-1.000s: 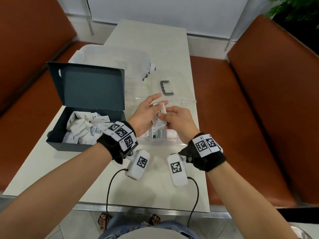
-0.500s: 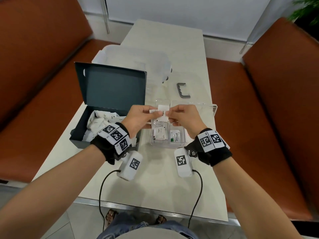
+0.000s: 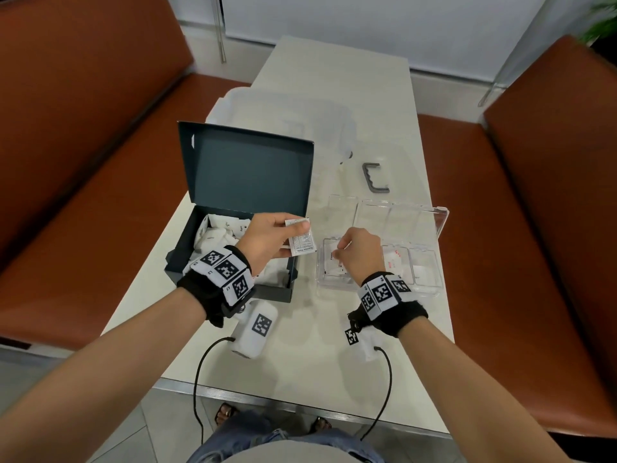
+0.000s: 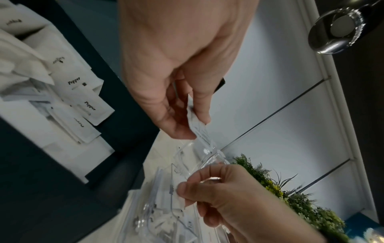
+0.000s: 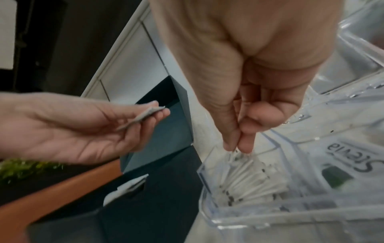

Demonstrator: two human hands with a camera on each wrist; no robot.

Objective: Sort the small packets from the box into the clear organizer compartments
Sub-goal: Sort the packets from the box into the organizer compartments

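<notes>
A dark open box with several white packets stands left on the table. To its right is the clear organizer, its lid folded back. My left hand hovers over the box's right edge and pinches white packets between thumb and fingers. My right hand is lowered over the organizer's leftmost compartment, which holds white packets. Its thumb and forefinger pinch what looks like a thin packet seen edge-on. A Stevia packet lies in the neighbouring compartment.
A grey U-shaped handle lies behind the organizer. A translucent plastic container stands behind the box. Brown benches flank the narrow table, whose front edge is close to me. Cables hang from both wrist units.
The hands were together above the organizer and have parted. My left hand drew back toward the box with its packets; my right hand dropped to the leftmost compartment.
</notes>
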